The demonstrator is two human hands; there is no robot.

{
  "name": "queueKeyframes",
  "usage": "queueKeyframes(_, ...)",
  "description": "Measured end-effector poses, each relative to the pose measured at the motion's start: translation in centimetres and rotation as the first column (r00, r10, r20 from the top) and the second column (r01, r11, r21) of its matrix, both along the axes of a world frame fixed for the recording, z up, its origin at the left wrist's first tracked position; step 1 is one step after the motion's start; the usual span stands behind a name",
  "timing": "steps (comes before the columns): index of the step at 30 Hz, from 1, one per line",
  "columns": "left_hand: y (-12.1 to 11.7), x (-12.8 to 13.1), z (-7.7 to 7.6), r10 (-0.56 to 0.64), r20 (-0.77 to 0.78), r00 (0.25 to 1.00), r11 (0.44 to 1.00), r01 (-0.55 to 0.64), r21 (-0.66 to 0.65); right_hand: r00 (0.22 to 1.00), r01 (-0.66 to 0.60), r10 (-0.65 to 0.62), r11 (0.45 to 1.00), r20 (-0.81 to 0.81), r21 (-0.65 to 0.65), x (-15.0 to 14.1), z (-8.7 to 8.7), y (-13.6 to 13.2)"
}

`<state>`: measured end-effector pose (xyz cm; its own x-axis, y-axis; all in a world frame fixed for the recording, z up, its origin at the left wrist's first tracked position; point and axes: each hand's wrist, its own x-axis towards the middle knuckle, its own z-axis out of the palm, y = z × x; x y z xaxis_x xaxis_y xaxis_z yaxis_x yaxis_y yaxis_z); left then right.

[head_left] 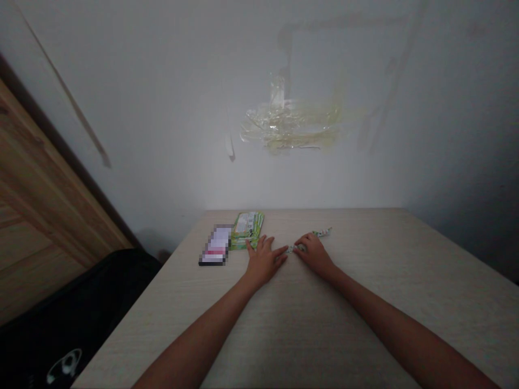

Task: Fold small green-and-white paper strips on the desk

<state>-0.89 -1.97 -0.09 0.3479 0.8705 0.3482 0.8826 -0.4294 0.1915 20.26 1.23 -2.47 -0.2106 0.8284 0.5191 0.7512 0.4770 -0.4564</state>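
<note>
A narrow strip [323,233] with a white, green and dark pattern lies on the table; whether it is paper or cloth I cannot tell. My right hand [314,254] is closed on it, fingertips pinching near its left end, and covers its middle. The far end sticks out beyond the knuckles to the right. My left hand [263,261] rests on the tabletop with its fingers spread. Its thumb tip touches the strip's left end, and its other fingers reach toward a stack of green-and-white packets [247,224].
Left of the stack lies a phone [214,246] with a blurred-out screen. The pale wooden table [365,302] meets a wall [162,108] with peeling clear tape [290,127]. A black bag [93,308] and a wooden panel [36,178] stand at the left.
</note>
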Motion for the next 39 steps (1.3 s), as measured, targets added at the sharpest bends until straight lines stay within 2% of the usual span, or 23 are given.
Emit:
queueKeyframes(9, 0.0, 0.0, 0.9, -0.029, 0.183, 0.983, 0.999, 0.025, 0.027, 0.978, -0.12, 0.092, 0.982, -0.187, -0.146, 0.2, 1.2, -0.8)
queueKeyframes(15, 0.2, 0.4, 0.9, 0.025, 0.331, 0.943, 1.0, -0.024, -0.009, 0.952, -0.208, 0.182, 0.974, -0.245, -0.086, 0.1, 1.5, -0.9)
queueKeyframes(21, 0.4, 0.5, 0.9, 0.036, 0.387, 0.921, 0.999, -0.023, -0.037, 0.927, -0.315, 0.31, 0.949, -0.21, 0.013, -0.2, 2.0, -1.1)
queueKeyframes(31, 0.3, 0.6, 1.2, 0.036, 0.398, 0.917, 0.999, -0.023, -0.038, 0.933, -0.286, 0.279, 0.958, -0.225, 0.004, -0.4, 2.1, -1.0)
queueKeyframes(39, 0.7, 0.6, 2.0, 0.103, 0.427, 0.898, 0.992, -0.064, -0.104, 0.948, -0.242, 0.224, 0.969, -0.227, -0.055, 0.0, 2.2, -0.5)
